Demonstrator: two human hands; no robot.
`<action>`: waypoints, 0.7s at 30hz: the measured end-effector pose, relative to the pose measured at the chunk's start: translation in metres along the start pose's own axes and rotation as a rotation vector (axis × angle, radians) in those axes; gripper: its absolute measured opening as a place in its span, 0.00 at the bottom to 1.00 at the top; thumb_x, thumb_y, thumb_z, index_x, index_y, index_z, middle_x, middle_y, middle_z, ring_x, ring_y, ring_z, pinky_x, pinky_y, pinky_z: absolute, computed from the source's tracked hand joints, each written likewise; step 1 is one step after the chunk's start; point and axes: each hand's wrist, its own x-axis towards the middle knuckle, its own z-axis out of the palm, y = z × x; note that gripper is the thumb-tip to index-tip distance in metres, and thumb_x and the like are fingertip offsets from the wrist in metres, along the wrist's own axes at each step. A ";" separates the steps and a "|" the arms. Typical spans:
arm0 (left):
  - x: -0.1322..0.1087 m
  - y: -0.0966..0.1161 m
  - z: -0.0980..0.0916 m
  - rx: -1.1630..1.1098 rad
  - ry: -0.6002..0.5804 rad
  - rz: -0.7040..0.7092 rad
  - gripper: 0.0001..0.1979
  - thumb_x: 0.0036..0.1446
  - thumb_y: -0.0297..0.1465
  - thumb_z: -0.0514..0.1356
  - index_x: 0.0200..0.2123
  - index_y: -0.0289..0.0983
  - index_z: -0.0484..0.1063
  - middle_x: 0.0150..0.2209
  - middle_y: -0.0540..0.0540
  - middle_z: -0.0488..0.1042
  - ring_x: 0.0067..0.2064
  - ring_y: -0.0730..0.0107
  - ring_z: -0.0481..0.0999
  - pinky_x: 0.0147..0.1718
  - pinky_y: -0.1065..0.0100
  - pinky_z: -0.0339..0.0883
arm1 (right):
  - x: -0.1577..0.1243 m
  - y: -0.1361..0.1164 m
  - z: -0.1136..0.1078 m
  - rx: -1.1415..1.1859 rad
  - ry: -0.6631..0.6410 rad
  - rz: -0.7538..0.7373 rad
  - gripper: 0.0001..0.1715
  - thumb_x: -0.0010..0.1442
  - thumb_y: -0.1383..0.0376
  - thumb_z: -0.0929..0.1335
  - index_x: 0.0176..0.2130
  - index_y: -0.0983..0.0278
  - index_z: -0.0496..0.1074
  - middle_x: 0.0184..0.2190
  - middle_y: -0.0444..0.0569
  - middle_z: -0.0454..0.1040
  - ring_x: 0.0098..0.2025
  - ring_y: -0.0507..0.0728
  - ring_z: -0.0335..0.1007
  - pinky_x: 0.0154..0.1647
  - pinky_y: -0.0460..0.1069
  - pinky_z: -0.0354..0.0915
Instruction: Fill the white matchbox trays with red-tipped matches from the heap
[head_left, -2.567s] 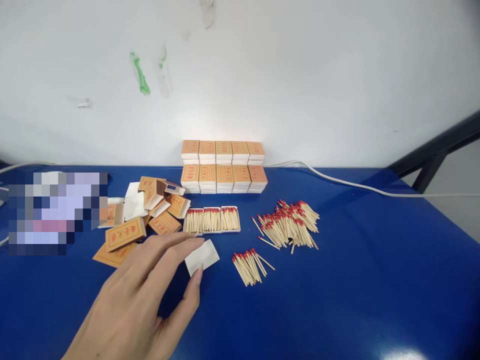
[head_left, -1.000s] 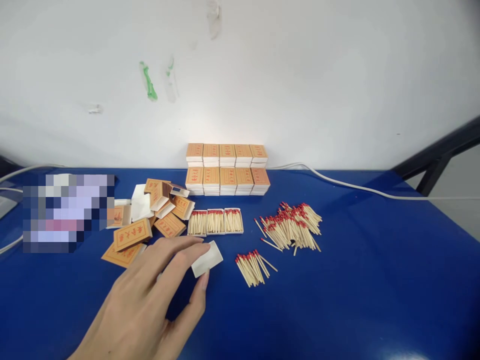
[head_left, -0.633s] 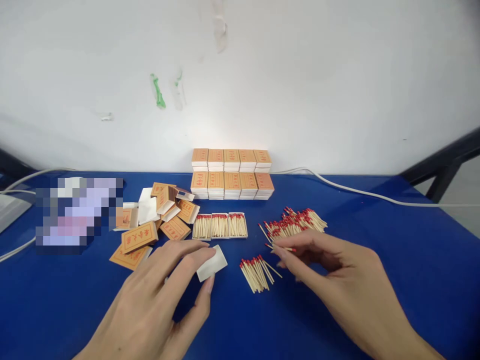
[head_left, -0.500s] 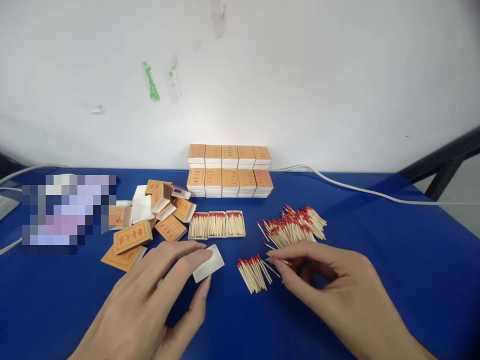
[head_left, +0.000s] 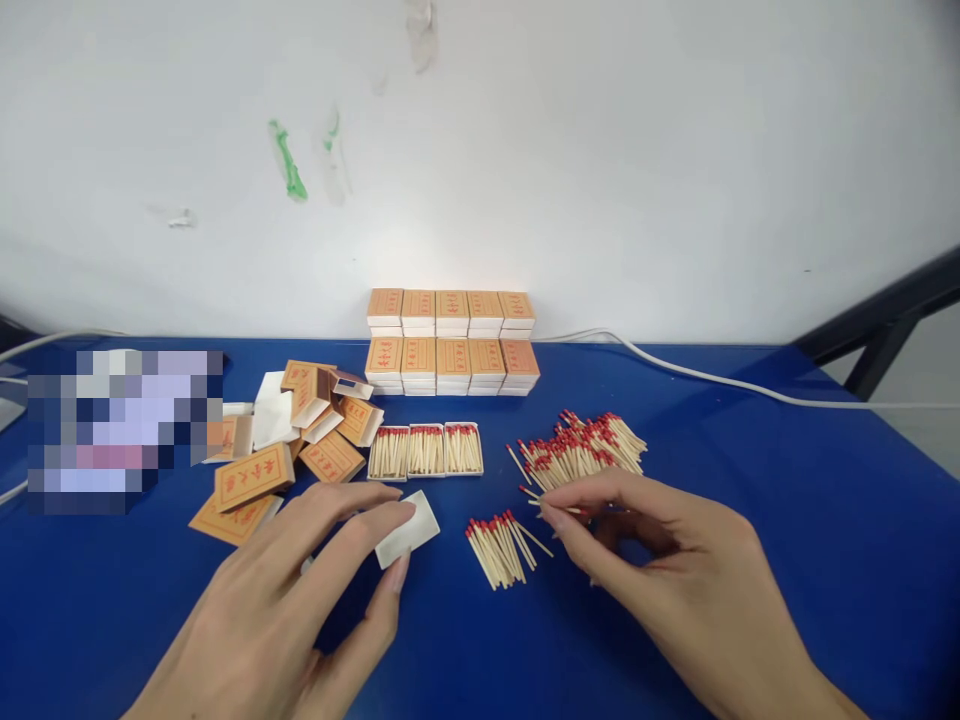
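Between the thumb and fingers of my left hand (head_left: 300, 590) is a small white matchbox tray (head_left: 409, 530); which face points up I cannot tell. The thumb and forefinger of my right hand (head_left: 667, 570) pinch a match, mostly hidden by the fingertips. A small bunch of red-headed matches (head_left: 504, 552) lies on the blue table (head_left: 465, 650) between the hands. Just beyond the right hand spreads a larger heap of matches (head_left: 585, 450). Three filled matchbox trays (head_left: 426, 450) stand side by side beyond the left fingertips.
Stacked orange matchboxes (head_left: 451, 360) stand in two rows against the white wall (head_left: 600, 180). A loose pile of matchbox sleeves (head_left: 255, 475) lies to the left, beside a pixelated object (head_left: 135, 420). A white cable (head_left: 712, 380) runs along the back right.
The whole view has shifted slightly. The pinched match sits farther behind the right fingertips, and the right hand is a little farther from the small bunch. The left hand still holds the tray.
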 end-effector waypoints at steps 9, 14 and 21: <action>0.005 -0.002 -0.002 0.008 -0.049 -0.001 0.13 0.80 0.37 0.58 0.60 0.44 0.79 0.55 0.46 0.84 0.54 0.65 0.88 0.59 0.64 0.83 | 0.005 -0.002 -0.006 0.264 -0.260 0.165 0.10 0.67 0.54 0.79 0.40 0.57 0.89 0.35 0.49 0.86 0.25 0.51 0.73 0.21 0.43 0.74; 0.006 -0.006 0.000 -0.027 -0.082 -0.031 0.12 0.81 0.37 0.58 0.59 0.46 0.78 0.55 0.48 0.82 0.54 0.68 0.87 0.56 0.67 0.82 | 0.006 -0.003 -0.007 0.286 -0.259 0.130 0.13 0.69 0.52 0.79 0.38 0.57 0.88 0.45 0.51 0.89 0.28 0.50 0.77 0.25 0.43 0.77; 0.004 -0.004 0.004 -0.064 -0.083 0.000 0.11 0.80 0.35 0.58 0.59 0.46 0.77 0.55 0.48 0.83 0.55 0.68 0.86 0.57 0.68 0.82 | 0.006 -0.002 -0.006 0.279 -0.211 0.143 0.13 0.69 0.52 0.79 0.46 0.58 0.86 0.27 0.45 0.81 0.25 0.54 0.78 0.22 0.44 0.77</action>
